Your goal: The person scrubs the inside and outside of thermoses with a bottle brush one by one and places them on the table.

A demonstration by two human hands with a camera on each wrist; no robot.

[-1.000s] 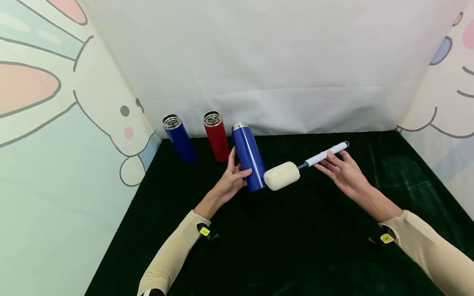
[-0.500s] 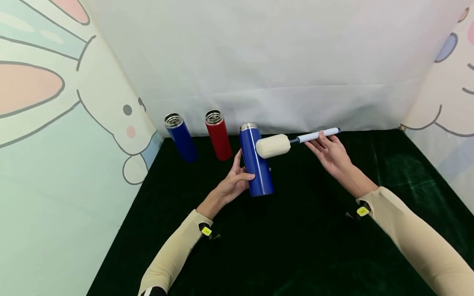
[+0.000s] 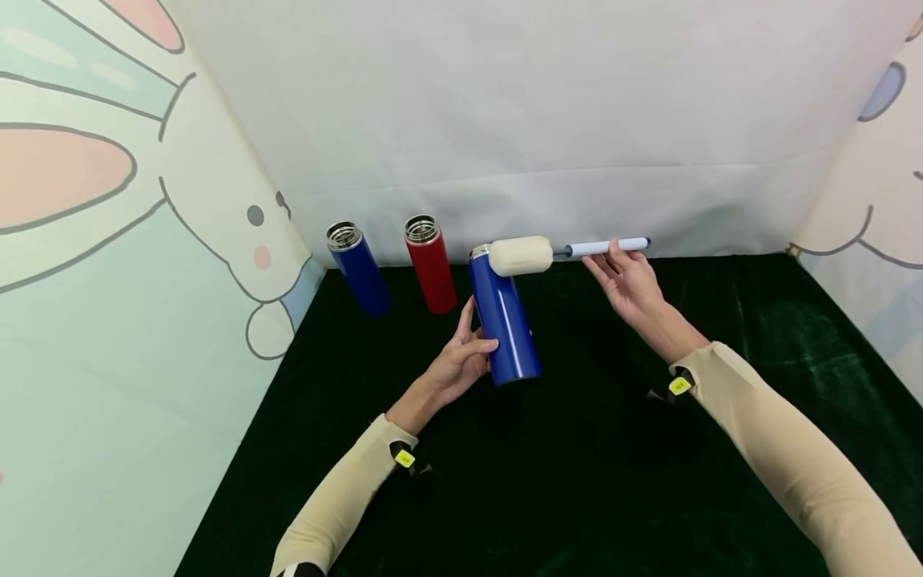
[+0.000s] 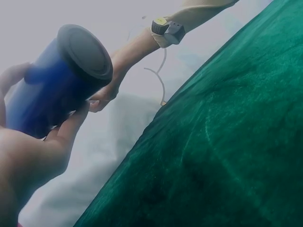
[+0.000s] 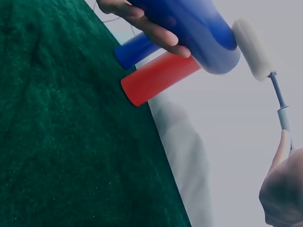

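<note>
My left hand [image 3: 459, 362] grips a blue vacuum bottle [image 3: 503, 320] around its lower half, holding it raised and tilted; its dark base [image 4: 85, 51] faces the left wrist camera. With thumb and fingers, my right hand [image 3: 630, 284] pinches the pale handle of a sponge bottle brush [image 3: 521, 256]. The brush lies nearly level, its cream sponge head in front of the bottle's upper part and partly hiding the steel mouth. In the right wrist view the sponge [image 5: 253, 49] appears beside the bottle's top end; whether they touch I cannot tell.
A red bottle [image 3: 431, 268] and another blue bottle [image 3: 359, 271] stand upright and uncapped at the back left of the dark green cloth [image 3: 577, 465]. A white backdrop [image 3: 505, 96] rises behind, and printed cartoon panels [image 3: 195, 240] flank both sides.
My right hand has moved up and left, bringing the brush head from beside the bottle's base to its top and levelling the brush. The held bottle has shifted slightly right.
</note>
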